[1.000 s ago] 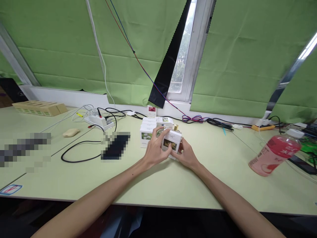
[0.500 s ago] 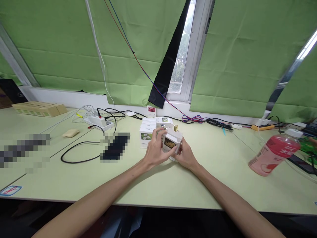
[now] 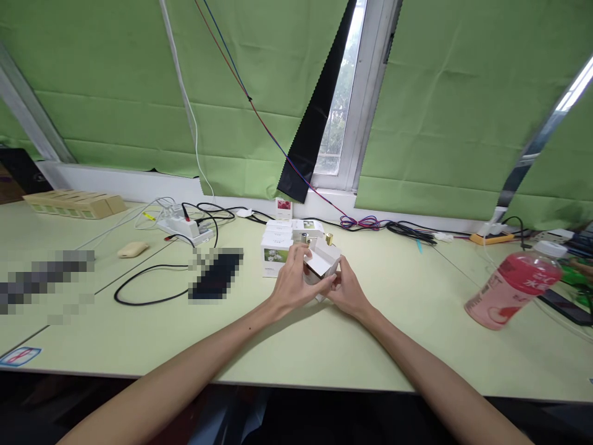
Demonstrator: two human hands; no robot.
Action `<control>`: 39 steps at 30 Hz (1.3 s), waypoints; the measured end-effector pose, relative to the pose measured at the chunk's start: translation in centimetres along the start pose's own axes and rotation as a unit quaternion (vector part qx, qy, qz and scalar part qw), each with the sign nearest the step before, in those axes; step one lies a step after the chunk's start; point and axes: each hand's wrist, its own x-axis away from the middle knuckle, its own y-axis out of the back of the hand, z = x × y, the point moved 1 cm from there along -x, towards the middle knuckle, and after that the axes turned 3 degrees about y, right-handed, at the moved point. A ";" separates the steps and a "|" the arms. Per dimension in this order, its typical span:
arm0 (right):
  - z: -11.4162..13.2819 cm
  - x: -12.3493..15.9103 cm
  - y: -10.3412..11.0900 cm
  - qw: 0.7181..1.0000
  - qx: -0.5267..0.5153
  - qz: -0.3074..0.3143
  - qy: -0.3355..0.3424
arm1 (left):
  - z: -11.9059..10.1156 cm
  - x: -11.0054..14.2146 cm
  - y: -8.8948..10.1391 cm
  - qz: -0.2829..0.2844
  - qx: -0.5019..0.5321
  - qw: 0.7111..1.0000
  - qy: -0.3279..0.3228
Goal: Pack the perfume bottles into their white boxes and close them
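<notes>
Between my hands is a small white cardboard box (image 3: 324, 258), tilted, with its top flaps up and its inside partly showing. My left hand (image 3: 293, 281) grips it from the left, thumb across the near side. My right hand (image 3: 346, 285) has its fingers closed on the box's right side. Just behind the box stand a gold-capped bottle (image 3: 328, 238) and a silver-capped one (image 3: 304, 237), their lower parts hidden. To the left, white boxes with flower pictures (image 3: 274, 254) stand in a row, and another white box (image 3: 307, 227) lies behind.
A pink drink bottle (image 3: 514, 284) leans at the right. On the left are a pixelated dark phone-like object (image 3: 217, 275), an earbud case (image 3: 133, 249), a power strip (image 3: 185, 228) and a row of tan boxes (image 3: 74, 204). Cables (image 3: 407, 232) run along the wall.
The held box has tipped, so its printed flower side is turned out of sight and its open top faces me more. My hands have barely shifted.
</notes>
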 end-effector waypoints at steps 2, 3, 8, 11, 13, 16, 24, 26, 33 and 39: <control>0.2 0.0 0.0 1.000 0.000 0.004 0.006 | 0.0 0.0 0.0 0.000 -0.001 1.000 0.007; 0.3 0.0 0.0 1.000 0.000 0.007 0.009 | 0.0 0.0 0.0 0.001 -0.002 1.000 0.010; 0.4 0.2 0.0 1.000 -0.017 0.024 0.005 | 0.4 0.0 0.0 0.016 -0.002 0.999 0.032; 0.3 0.2 0.0 0.999 -0.021 0.024 0.002 | 0.8 -0.1 -0.1 0.033 0.007 0.998 0.050; 0.2 0.2 0.1 0.999 -0.020 0.027 0.005 | 1.0 -0.1 -0.2 0.042 0.012 0.997 0.058; 0.3 0.2 0.2 0.999 -0.015 0.031 0.013 | 1.1 -0.1 -0.3 0.047 0.017 0.997 0.064; 0.4 0.2 1.0 0.999 -0.004 0.034 0.033 | 1.3 0.1 -0.6 0.046 0.033 0.997 0.058; 0.4 0.1 1.1 0.999 0.007 0.015 0.051 | 1.4 0.1 -0.6 0.044 0.035 0.997 0.053; 0.7 0.0 0.9 0.987 0.048 -0.033 0.147 | 1.6 0.2 -0.8 0.029 0.035 0.999 0.030; 0.9 0.1 0.9 0.982 0.072 -0.030 0.172 | 1.2 0.2 -0.6 0.029 0.042 0.998 -0.021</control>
